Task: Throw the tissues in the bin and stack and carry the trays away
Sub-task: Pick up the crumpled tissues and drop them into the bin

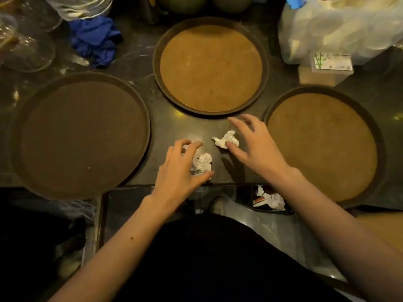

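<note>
Two crumpled white tissues on dark glossy surface between three round brown rimmed trays, near tissue under curled left hand, fingers apart, far tissue touched by spread right hand, neither lifted

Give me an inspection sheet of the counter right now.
Surface: dark counter, shiny.
Job's things: three round trays, left tray, middle tray, right tray, lying apart, unstacked; two crumpled tissues, near tissue, far tissue, between them; bin below counter edge, holding paper.
Clutter: blue cloth, glasses, plastic bag, small box.
Grips: left hand open over near tissue; right hand open, thumb on far tissue.
Cables: nothing seen.
Surroundings: dim floor, shoe.
</note>
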